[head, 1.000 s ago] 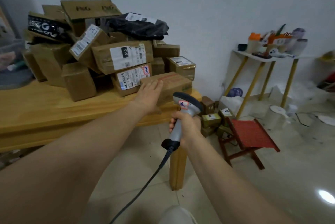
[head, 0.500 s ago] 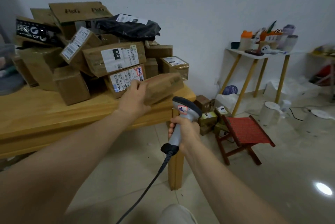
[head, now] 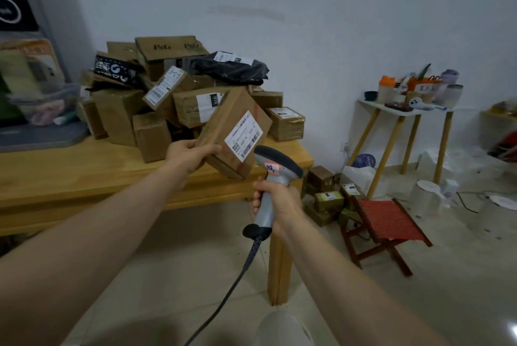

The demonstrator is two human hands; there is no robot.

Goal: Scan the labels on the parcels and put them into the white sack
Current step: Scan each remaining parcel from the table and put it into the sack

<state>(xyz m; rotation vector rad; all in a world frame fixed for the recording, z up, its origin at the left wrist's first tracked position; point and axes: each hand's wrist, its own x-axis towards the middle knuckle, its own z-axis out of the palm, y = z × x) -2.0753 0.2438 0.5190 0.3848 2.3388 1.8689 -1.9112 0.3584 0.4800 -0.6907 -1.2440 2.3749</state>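
Now holds cardboard parcel [head: 232, 133] up off the worktop [head: 70, 175], no longer on its edge; tilted, label [head: 244, 135] facing camera. Grips parcel's lower corner with left hand [head: 190, 154], thumb on front face. Wraps right hand [head: 279, 197] round barcode scanner [head: 275, 163] handle, scanner head just beside label. Leaves parcel pile [head: 156, 99] behind on worktop.

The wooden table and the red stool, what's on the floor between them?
A small heap of brown and green boxes lies on the floor between the wooden table and the red stool, as the head view shows.
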